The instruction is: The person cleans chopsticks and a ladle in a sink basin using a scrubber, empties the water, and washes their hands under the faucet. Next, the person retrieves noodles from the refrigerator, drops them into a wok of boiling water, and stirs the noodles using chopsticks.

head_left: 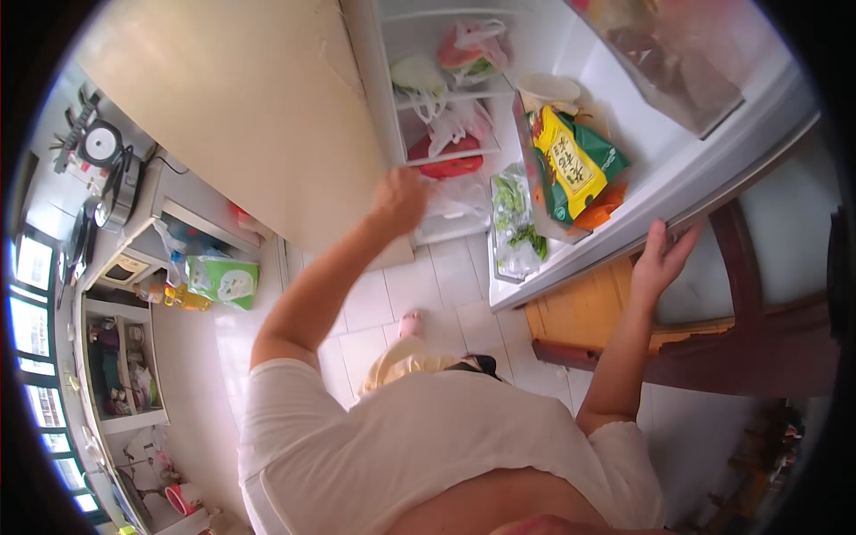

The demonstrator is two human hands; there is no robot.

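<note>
Tiled floor (pixel 455 272); open fridge door (pixel 660 178), long axis toward upper right.

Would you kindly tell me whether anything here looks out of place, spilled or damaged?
Nothing clearly stands out. The visible floor shows no evident spill. The green-and-yellow packet in the open refrigerator door and the loosely bunched plastic bags inside look a bit untidy, but like ordinary storage.

White fridge door (pixel 649 201) hung wide open, and some crumpled whitish plastic bag (pixel 461 198) kinda sat near the fridge (pixel 450 232) bottom edge.
</note>
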